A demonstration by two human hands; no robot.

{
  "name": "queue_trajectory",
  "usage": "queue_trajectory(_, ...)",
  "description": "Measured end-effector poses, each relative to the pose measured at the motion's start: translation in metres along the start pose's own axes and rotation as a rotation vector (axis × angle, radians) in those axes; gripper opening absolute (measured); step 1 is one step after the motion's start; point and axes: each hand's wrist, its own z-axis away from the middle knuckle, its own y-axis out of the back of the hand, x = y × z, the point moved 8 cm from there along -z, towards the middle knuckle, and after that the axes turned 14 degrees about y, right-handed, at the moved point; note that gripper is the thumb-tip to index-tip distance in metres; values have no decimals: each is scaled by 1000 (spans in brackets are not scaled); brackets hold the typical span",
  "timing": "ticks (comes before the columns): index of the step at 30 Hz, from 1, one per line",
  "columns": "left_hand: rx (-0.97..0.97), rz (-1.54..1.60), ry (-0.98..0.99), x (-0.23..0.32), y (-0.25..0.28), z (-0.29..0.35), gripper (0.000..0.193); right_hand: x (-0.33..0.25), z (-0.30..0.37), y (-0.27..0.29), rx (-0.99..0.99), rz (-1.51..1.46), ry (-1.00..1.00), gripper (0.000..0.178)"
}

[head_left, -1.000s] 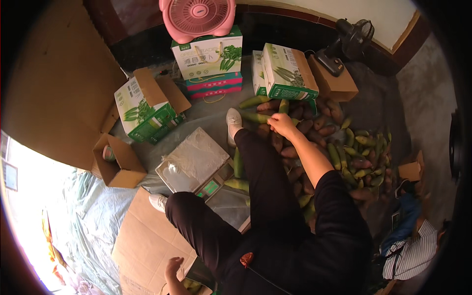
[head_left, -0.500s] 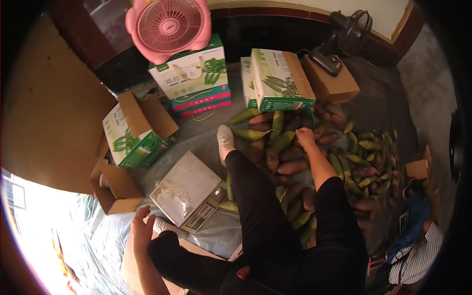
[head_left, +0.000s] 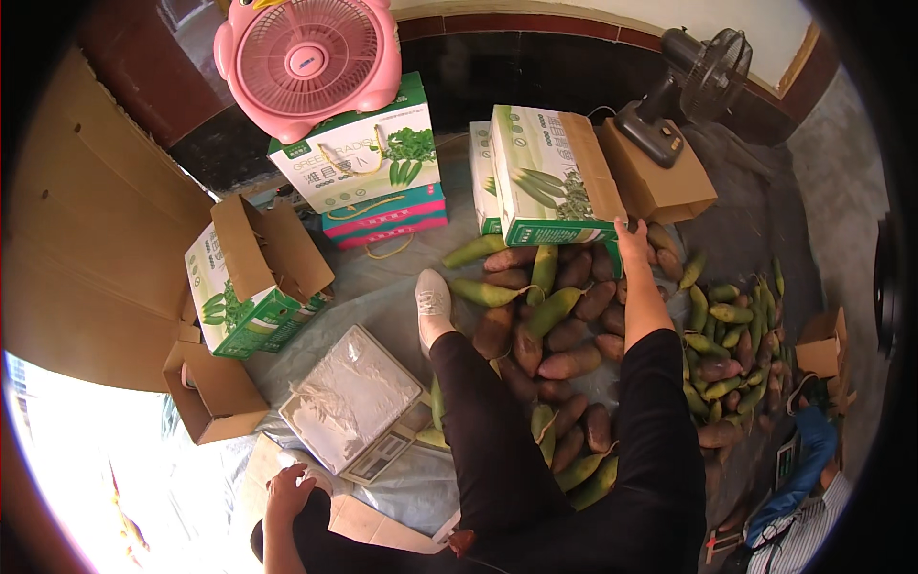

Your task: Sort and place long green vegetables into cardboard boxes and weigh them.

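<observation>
Step in hand: a reach to a white-and-green printed cardboard carton (head_left: 540,182) is judged to be under way.
Right hand (head_left: 631,241): placed at the carton's near right corner, fingers bent; whether a grip is closed cannot be told.
Left hand (head_left: 289,493): held over the left knee, near the scale; fingers loosely curled, nothing seen held.
Carton position: set beyond the vegetable pile, beside a plain brown cardboard box (head_left: 660,184) on which a black plastic fan (head_left: 658,134) is stood.
Next move: for any shifting of the carton, a secure hold on its edge is judged to be called for, the pile being kept undisturbed.
Carton material: stiff board, flat printed faces, a bare brown panel along the right.
Green radishes (head_left: 555,311): smooth, long, tapered, mixed among the tubers.
Reddish-brown tubers (head_left: 571,362): matt, blunt, rounded.
Silver flat-topped weighing scale (head_left: 349,402): square platform, wrinkled clear film on top.
Grey plastic floor sheet (head_left: 378,287): thin, creased, slightly glossy.
</observation>
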Motion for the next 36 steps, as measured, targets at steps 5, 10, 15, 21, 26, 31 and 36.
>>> queue_trajectory(5,-2,-26,-30,17,0,-5,39,8,-21,1,58,-281,-5,91)
queue_trajectory(10,35,9,-52,12,5,-3,39,-7,24,-43,-409,-440,-302,64)
queue_trajectory(15,36,45,-65,17,4,-3,38,-26,80,-85,-401,-778,-444,59)
queue_trajectory(21,72,87,-145,16,6,5,38,-68,95,-101,-352,-1143,-464,44)
queue_trajectory(26,72,98,-123,20,13,15,39,-111,117,-73,-554,-1260,-410,41)
queue_trajectory(31,106,136,-197,20,22,25,37,-144,157,-9,-521,-1076,-213,40)
queue_trajectory(36,135,184,-203,18,30,33,37,-192,206,53,-480,-671,119,35)
